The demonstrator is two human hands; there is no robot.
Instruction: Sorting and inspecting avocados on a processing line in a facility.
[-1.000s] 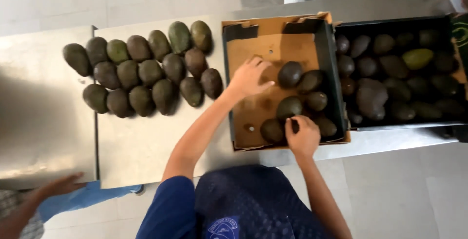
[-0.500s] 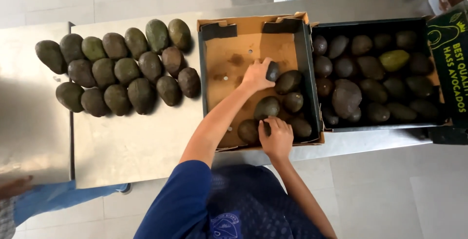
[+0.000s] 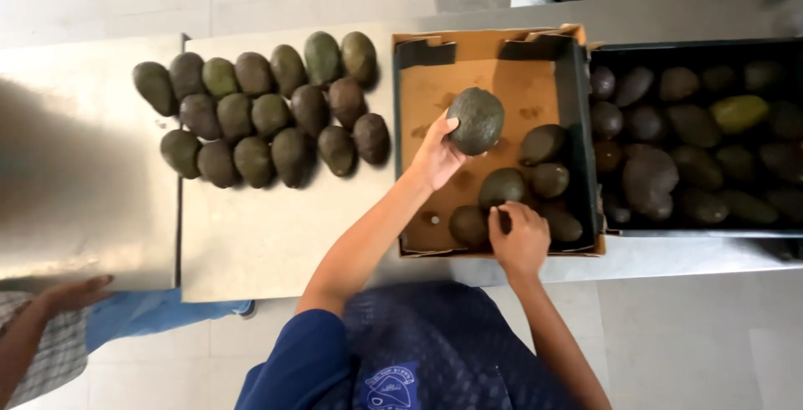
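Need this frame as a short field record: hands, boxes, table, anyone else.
left hand: holds a dark avocado lifted above the brown box
right hand: reaching into the brown box, on the avocados at its near edge
brown box: partly filled, a few dark avocados at its right side
black crate: right of the box, full of avocados
table: rows of avocados laid out left of the box
other person: a hand at the table's lower left edge

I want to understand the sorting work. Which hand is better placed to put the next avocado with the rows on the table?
Probably the left hand. It already holds a lifted avocado above the cardboard box, on the side nearer the rows of avocados. The right hand is lower in the box, resting on other avocados.
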